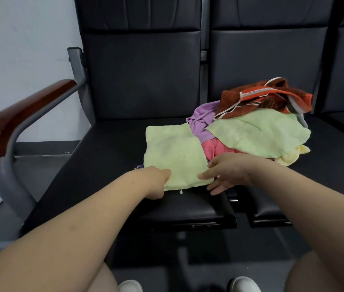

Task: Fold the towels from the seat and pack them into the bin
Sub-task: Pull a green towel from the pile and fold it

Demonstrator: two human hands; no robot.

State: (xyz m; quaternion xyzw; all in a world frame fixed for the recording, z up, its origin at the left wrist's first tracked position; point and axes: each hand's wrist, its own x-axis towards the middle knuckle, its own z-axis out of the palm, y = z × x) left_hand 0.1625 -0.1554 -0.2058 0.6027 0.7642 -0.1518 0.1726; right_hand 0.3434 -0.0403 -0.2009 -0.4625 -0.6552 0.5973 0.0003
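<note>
A light green towel (173, 154) lies folded flat on the black seat (112, 157). My left hand (158, 182) is tucked at its near left corner, fingers hidden under the cloth. At the near right corner my right hand (226, 173) rests with fingers spread on the towel's edge. Behind lies a loose pile: a second green towel (259, 133), a purple one (200, 121), a pink one (213, 149), a pale yellow one (293, 155) and an orange-brown one (266, 98) on top. No bin is in view.
A row of black seats with tall backrests (143, 70) faces me. A wooden armrest (19, 114) on a grey frame stands at the left, by a white wall (19, 39). My knees and white shoes (131, 286) show at the bottom.
</note>
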